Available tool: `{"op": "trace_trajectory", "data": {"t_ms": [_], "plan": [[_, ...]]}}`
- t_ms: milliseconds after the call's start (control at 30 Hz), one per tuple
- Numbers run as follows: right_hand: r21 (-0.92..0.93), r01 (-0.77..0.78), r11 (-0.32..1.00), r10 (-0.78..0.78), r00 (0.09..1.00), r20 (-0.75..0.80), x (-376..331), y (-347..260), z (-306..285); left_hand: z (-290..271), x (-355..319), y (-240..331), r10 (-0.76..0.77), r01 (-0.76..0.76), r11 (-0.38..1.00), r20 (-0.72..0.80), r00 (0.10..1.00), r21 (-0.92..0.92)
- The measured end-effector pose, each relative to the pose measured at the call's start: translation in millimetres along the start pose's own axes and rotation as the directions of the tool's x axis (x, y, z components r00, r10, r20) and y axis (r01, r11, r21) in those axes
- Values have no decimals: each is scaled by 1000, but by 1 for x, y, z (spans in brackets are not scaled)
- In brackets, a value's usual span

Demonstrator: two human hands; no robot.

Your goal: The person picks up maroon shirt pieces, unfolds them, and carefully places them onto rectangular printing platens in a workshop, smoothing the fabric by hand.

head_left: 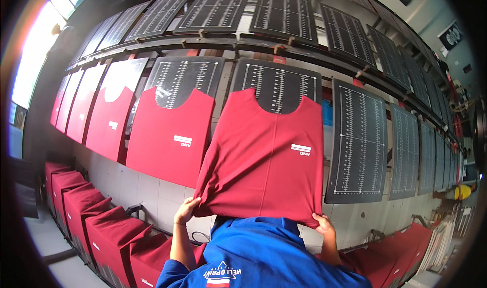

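We grip the red shirt (264, 161) by its lower hem: our left hand (186, 209) pinches one corner, our right hand (323, 223) the other, with the black platen (277, 87) above them.

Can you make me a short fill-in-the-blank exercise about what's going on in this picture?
1. Both hands, left hand and right hand, pull at the lower edge of a ____ shirt.
2. The shirt is stretched over a black ____ marked with white ruler lines.
3. The board to the right of it carries ____ shirt.
4. The person wears a ____ top.

Missing words: red; board; no; blue
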State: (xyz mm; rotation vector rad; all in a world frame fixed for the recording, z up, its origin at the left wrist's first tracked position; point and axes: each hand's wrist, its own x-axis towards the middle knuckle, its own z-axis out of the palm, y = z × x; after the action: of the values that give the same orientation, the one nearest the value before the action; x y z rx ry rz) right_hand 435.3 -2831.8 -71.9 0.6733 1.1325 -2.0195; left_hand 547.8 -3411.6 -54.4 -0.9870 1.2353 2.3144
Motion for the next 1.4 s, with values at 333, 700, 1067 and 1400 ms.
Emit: {"op": "trace_trajectory", "data": {"t_ms": [333,700,1067,1400], "plan": [[-232,880,415,-843,468,266,-95,-165,120,10,-51,178,787,-706,586,69,614,-398],[123,938,325,-931,294,215,-81,-138,406,-117,-165,401,894,-851,437,33,447,-291],[2,786,619,-780,614,124,9,-135,642,-239,-69,603,754,-695,650,379,537,-309],[-219,726,652,-729,679,83,-75,5,616,-242,-209,462,693,-694,720,56,719,-5]]}}
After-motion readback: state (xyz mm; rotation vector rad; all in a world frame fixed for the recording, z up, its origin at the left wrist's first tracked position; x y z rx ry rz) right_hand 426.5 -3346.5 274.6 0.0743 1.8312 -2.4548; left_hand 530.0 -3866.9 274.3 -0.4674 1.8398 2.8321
